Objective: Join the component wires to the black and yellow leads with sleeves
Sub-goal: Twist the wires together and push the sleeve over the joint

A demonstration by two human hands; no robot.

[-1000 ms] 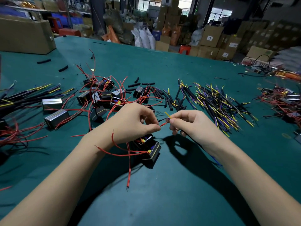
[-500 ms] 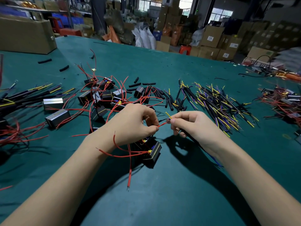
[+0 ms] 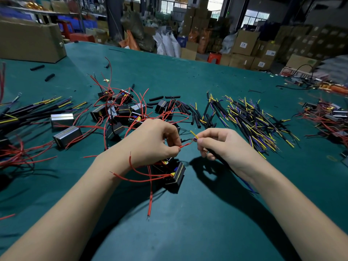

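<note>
My left hand (image 3: 152,142) pinches the end of a red component wire (image 3: 185,145) between thumb and forefinger. That wire belongs to a small black component (image 3: 177,175) lying on the green table just below the hand, with more red wires trailing toward me. My right hand (image 3: 222,146) pinches a black and yellow lead (image 3: 216,154); its yellow tip (image 3: 194,134) sticks up by the fingertips. The bare ends of wire and lead meet between the two hands. No sleeve shows on the joint.
Black components with red wires (image 3: 120,110) lie heaped behind my left hand. Loose black sleeves (image 3: 190,112) sit beside a pile of black and yellow leads (image 3: 254,119) at right. Metal-cased parts (image 3: 66,136) and joined leads lie at left, more components (image 3: 327,117) far right, a cardboard box (image 3: 32,42) back left.
Both hands stay in place with the wire ends held together; my left fingers have shifted slightly on the red wire.
</note>
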